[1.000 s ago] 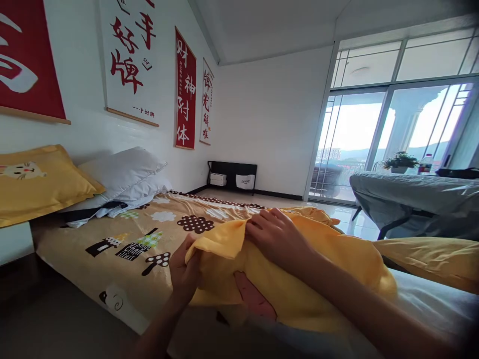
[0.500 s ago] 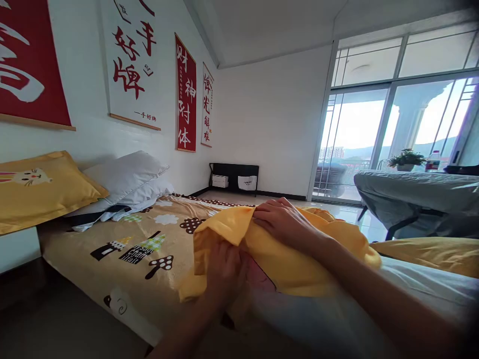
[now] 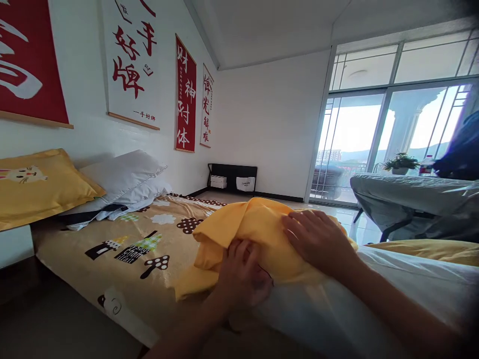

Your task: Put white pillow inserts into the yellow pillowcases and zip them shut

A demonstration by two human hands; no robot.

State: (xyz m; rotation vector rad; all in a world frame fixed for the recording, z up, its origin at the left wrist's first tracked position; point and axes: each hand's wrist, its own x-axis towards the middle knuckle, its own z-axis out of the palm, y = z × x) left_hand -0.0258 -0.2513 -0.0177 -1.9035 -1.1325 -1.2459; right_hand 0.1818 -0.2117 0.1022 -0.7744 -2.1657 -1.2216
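Both hands' grip on yellow pillowcase [image 3: 258,227]

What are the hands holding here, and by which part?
The yellow pillowcase: left hand grips its bunched open edge, right hand presses flat on top.

Head-worn view, low over bed [image 3: 123,249], facing balcony windows [image 3: 374,129]

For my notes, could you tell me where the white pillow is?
The white pillow lies at left on the bed, beside the yellow pillow.
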